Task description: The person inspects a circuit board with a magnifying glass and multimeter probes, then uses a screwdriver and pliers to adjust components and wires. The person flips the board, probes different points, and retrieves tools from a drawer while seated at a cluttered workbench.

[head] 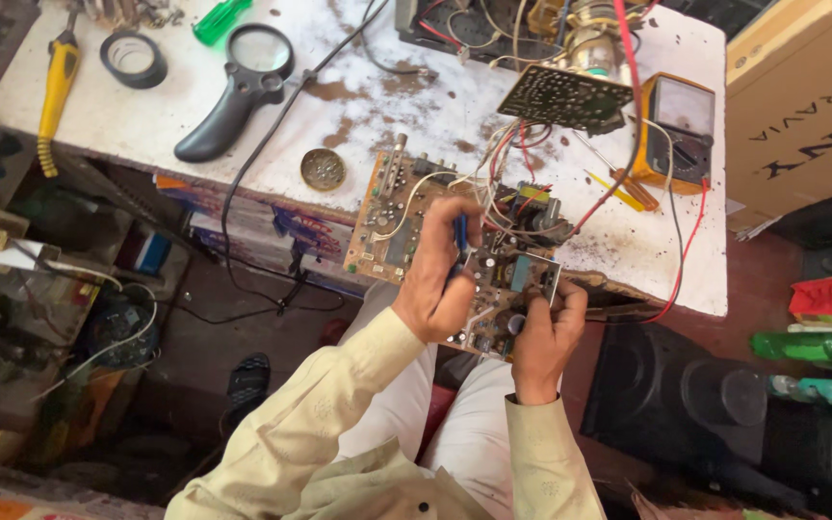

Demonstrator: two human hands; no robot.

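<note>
The left hand [440, 284] grips a blue tool [460, 234] over the circuit board [455, 255]. The right hand [543, 327] pinches the board's near edge, fingers underneath.

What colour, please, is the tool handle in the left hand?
Blue handle, seen in the head view.

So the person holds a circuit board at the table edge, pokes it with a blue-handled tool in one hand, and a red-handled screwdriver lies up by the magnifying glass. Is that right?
Not quite. In the head view the screwdriver by the magnifying glass has a green handle, not red. The rest holds: the left hand works a blue-handled tool on the circuit board at the table edge, steadied by the right hand.
</note>
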